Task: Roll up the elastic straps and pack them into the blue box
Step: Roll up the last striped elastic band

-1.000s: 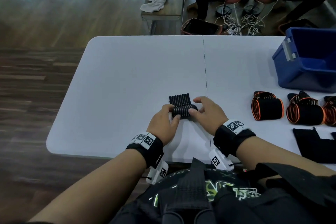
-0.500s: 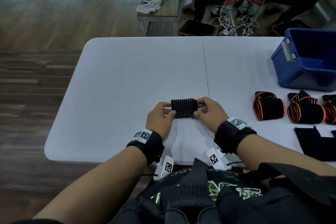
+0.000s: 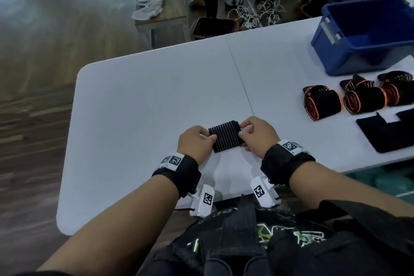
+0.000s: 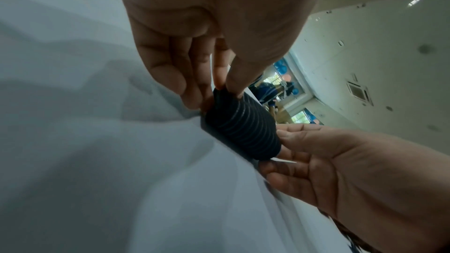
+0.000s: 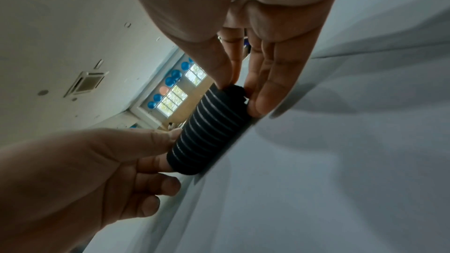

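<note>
A black ribbed elastic strap (image 3: pixel 225 135), rolled into a short cylinder, lies on the white table (image 3: pixel 145 101) near its front edge. My left hand (image 3: pixel 209 139) pinches the roll's left end, thumb on top and fingers beneath. My right hand (image 3: pixel 243 133) pinches the right end the same way. In the left wrist view the roll (image 4: pixel 243 128) sits between both hands' fingertips; in the right wrist view the roll (image 5: pixel 212 132) touches the tabletop. The blue box (image 3: pixel 367 36) stands open at the far right.
Three rolled black-and-orange straps (image 3: pixel 322 102) lie in a row in front of the box. A flat black strap (image 3: pixel 389 130) lies at the right edge. Beyond the table are a bench (image 3: pixel 156 20) with white cloths, seated people and cables.
The loose flap at the far side of the roll has been wound in, so the strap is now one tight cylinder. Both hands stayed at its ends. The head view tilted.
</note>
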